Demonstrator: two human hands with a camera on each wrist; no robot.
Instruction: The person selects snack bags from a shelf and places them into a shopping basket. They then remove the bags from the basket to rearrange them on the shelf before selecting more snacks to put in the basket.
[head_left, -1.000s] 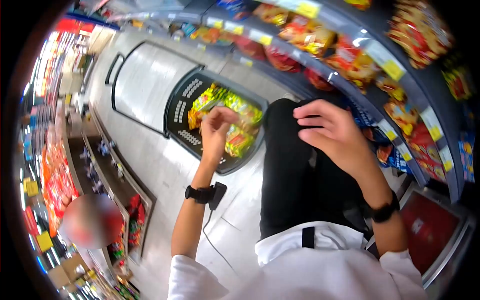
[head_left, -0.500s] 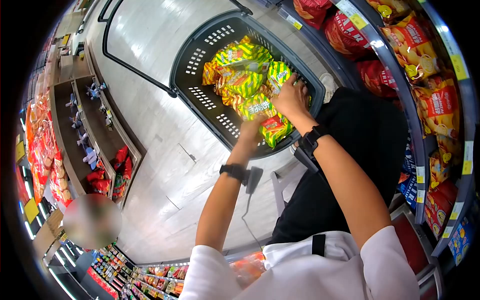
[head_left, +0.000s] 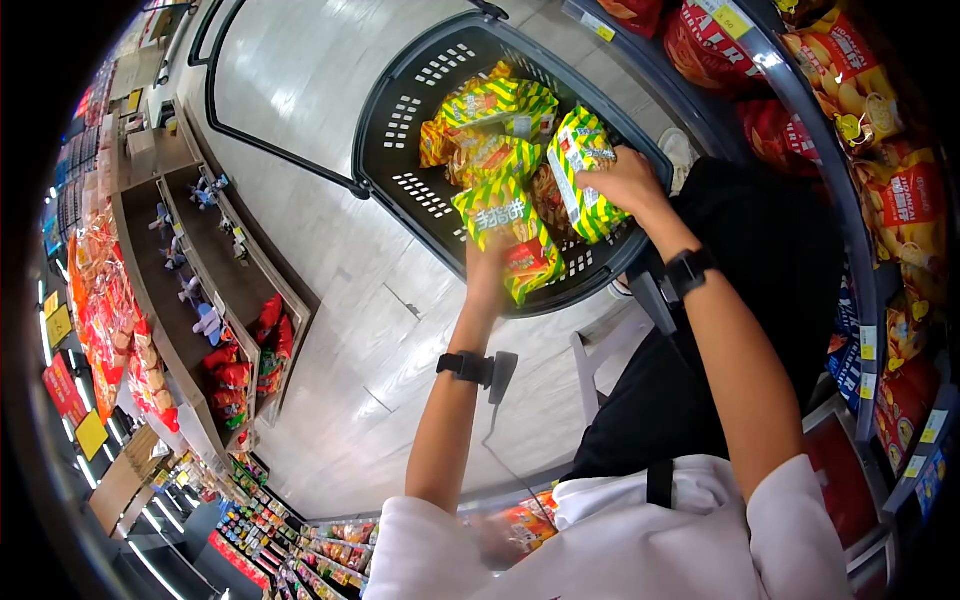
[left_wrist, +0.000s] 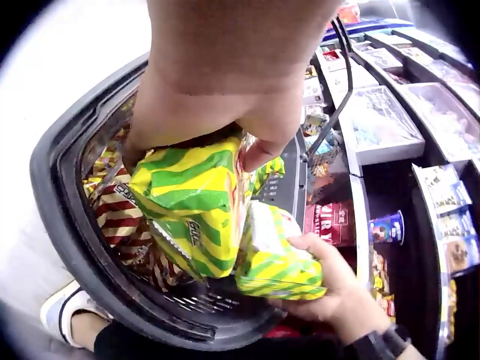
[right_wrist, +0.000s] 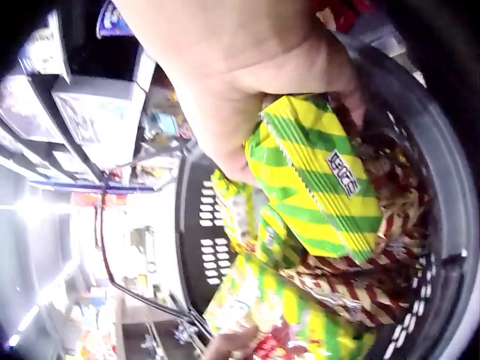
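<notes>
Inside a dark grey shopping basket (head_left: 450, 240), my left hand (head_left: 487, 268) grips a green-and-yellow striped snack bag (head_left: 503, 212). Its fingers and thumb straddle that bag (left_wrist: 191, 206) in the left wrist view. My right hand (head_left: 632, 182) holds a second striped snack bag (head_left: 578, 165) near the basket's right end. From the right wrist, that bag (right_wrist: 322, 176) shows its side seam, with fingers and thumb around its top. More striped bags (head_left: 490, 105) lie at the far end. Brown-and-cream striped packs (right_wrist: 352, 289) are under and beside the held bags.
The basket's long handle (head_left: 285, 150) is folded out over the pale floor (head_left: 340, 370). Shelves of snack bags (head_left: 850, 75) rise close on my right. A low display unit (head_left: 190, 270) stands to the left. My black-trousered leg (head_left: 730, 270) is beside the basket.
Both hands, at first apart with nothing held, have come down into the basket and taken hold of striped bags. Over the last half second the right hand's bag has moved slightly right, apart from the others.
</notes>
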